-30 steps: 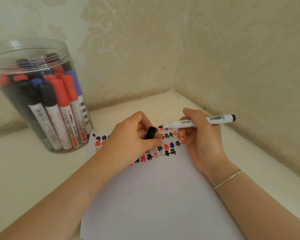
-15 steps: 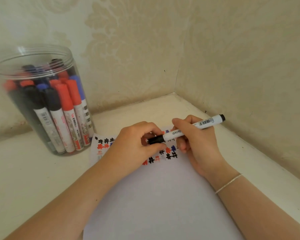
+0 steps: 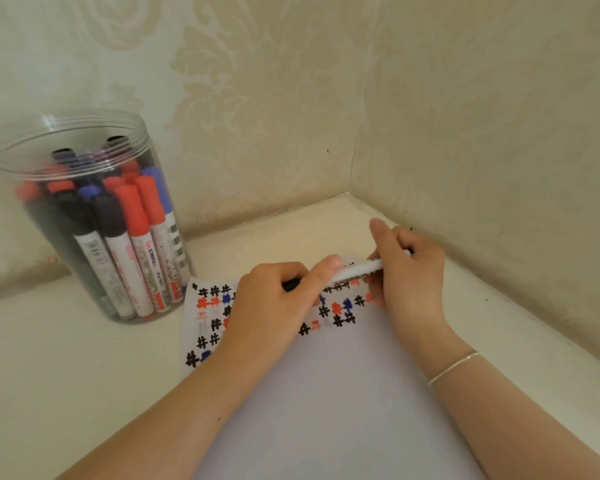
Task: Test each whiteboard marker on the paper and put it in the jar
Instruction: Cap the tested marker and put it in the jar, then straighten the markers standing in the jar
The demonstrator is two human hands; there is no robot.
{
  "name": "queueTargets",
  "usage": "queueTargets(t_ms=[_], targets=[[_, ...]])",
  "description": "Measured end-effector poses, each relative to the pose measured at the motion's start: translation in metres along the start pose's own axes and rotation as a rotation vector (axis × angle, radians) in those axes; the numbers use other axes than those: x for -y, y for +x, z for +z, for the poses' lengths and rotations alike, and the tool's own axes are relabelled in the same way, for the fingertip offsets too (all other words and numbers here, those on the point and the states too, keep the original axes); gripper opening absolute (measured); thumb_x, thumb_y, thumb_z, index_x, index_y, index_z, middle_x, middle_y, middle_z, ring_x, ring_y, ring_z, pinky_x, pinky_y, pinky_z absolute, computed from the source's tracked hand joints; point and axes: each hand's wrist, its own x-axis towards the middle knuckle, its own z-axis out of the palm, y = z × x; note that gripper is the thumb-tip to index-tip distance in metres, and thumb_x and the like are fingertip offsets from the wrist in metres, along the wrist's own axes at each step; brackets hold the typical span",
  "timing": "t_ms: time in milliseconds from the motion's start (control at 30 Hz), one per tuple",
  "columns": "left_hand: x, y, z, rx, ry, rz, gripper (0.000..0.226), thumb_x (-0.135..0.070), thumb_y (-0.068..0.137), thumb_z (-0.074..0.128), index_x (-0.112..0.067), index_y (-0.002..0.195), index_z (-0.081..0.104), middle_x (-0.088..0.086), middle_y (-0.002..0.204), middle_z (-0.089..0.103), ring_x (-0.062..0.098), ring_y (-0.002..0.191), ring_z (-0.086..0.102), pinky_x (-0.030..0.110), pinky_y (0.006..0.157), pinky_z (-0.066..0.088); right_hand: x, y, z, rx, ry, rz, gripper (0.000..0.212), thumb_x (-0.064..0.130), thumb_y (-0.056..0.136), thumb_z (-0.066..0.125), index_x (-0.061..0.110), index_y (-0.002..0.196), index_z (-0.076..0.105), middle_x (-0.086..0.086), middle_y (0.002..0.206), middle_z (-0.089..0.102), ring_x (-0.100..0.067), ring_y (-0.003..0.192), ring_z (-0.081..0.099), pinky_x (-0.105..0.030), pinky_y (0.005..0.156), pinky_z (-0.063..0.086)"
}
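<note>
One jar (image 3: 84, 174), markers inside too packed to count; one marker (image 3: 357, 270) in hands; one paper (image 3: 343, 393); two hands.

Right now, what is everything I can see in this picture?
jar: one, clear plastic, open top, standing at the left by the wall.
markers in the jar: many, too packed to count; red, black and blue caps, white barrels.
marker: one, white barrel, black cap end, held level above the paper between both hands.
paper: one white sheet, flat on the surface, with rows of black, red and blue test marks along its far edge.
surface: cream, in a corner of patterned walls.
bracelet: one, thin, silvery, on the right wrist.
left hand: grips the cap end.
right hand: grips the barrel.
</note>
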Motion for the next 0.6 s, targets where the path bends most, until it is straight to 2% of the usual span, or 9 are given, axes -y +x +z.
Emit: queueTargets(t_ms=[67, 167, 333, 433, 500, 567, 600], targets=[[0.0, -0.001, 0.0, -0.091, 0.0, -0.039, 0.055, -0.054, 0.086, 0.051, -0.025, 0.04, 0.055, -0.008, 0.033, 0.039, 0.005, 0.032, 0.036, 0.011, 0.044, 0.031, 0.002, -0.005, 0.004, 0.018, -0.016, -0.001, 0.043, 0.021, 0.093, 0.059, -0.001, 0.059, 0.041, -0.009, 0.048, 0.037, -0.013, 0.031, 0.037, -0.019, 0.037, 0.028], [0.001, -0.001, 0.001, -0.152, -0.032, -0.066, 0.053, -0.045, 0.09, 0.053, -0.013, 0.048, 0.059, -0.007, 0.033, 0.043, 0.005, 0.03, 0.036, 0.011, 0.043, 0.032, 0.001, -0.01, 0.004, 0.04, 0.005, 0.021, 0.046, 0.017, 0.093, 0.058, 0.012, 0.054, 0.034, 0.005, 0.04, 0.03, -0.011, 0.033, 0.034, -0.019, 0.039, 0.03], [0.001, -0.001, 0.002, -0.193, -0.049, -0.068, 0.055, -0.037, 0.092, 0.054, 0.0, 0.052, 0.06, -0.006, 0.031, 0.04, 0.006, 0.03, 0.035, 0.013, 0.042, 0.033, 0.002, -0.019, 0.001, 0.088, 0.008, 0.049, 0.041, 0.016, 0.093, 0.058, 0.009, 0.058, 0.036, 0.002, 0.041, 0.031, -0.012, 0.033, 0.032, -0.017, 0.036, 0.027], [0.002, 0.002, 0.003, -0.202, -0.032, -0.07, 0.052, -0.033, 0.094, 0.053, -0.009, 0.048, 0.052, -0.008, 0.032, 0.039, 0.007, 0.032, 0.034, 0.013, 0.042, 0.031, 0.001, -0.014, 0.002, 0.108, -0.047, 0.038, 0.04, 0.018, 0.093, 0.058, 0.007, 0.059, 0.039, 0.003, 0.041, 0.034, -0.011, 0.036, 0.034, -0.018, 0.038, 0.03], [0.004, 0.004, 0.001, -0.229, -0.019, -0.047, 0.044, -0.03, 0.095, 0.053, -0.015, 0.054, 0.051, -0.007, 0.038, 0.041, 0.008, 0.038, 0.036, 0.014, 0.044, 0.032, 0.003, -0.009, 0.002, 0.146, -0.129, 0.033, 0.039, 0.021, 0.092, 0.057, 0.006, 0.061, 0.04, -0.006, 0.047, 0.037, -0.013, 0.039, 0.034, -0.021, 0.042, 0.031], [-0.002, 0.006, -0.006, -0.283, 0.002, -0.023, 0.026, -0.031, 0.095, 0.053, -0.023, 0.072, 0.06, -0.001, 0.053, 0.057, 0.012, 0.046, 0.048, 0.015, 0.048, 0.039, 0.013, -0.001, 0.008, 0.224, -0.364, -0.037, 0.042, 0.027, 0.092, 0.055, 0.005, 0.061, 0.04, -0.01, 0.055, 0.039, -0.019, 0.047, 0.038, -0.028, 0.048, 0.035], [-0.01, 0.006, -0.013, -0.314, 0.02, 0.002, 0.017, -0.03, 0.095, 0.054, -0.026, 0.079, 0.06, 0.001, 0.061, 0.062, 0.014, 0.053, 0.053, 0.017, 0.052, 0.042, 0.022, 0.003, 0.012, 0.256, -0.561, -0.15, 0.04, 0.029, 0.093, 0.053, 0.006, 0.062, 0.042, -0.008, 0.057, 0.042, -0.021, 0.052, 0.042, -0.032, 0.051, 0.038]])
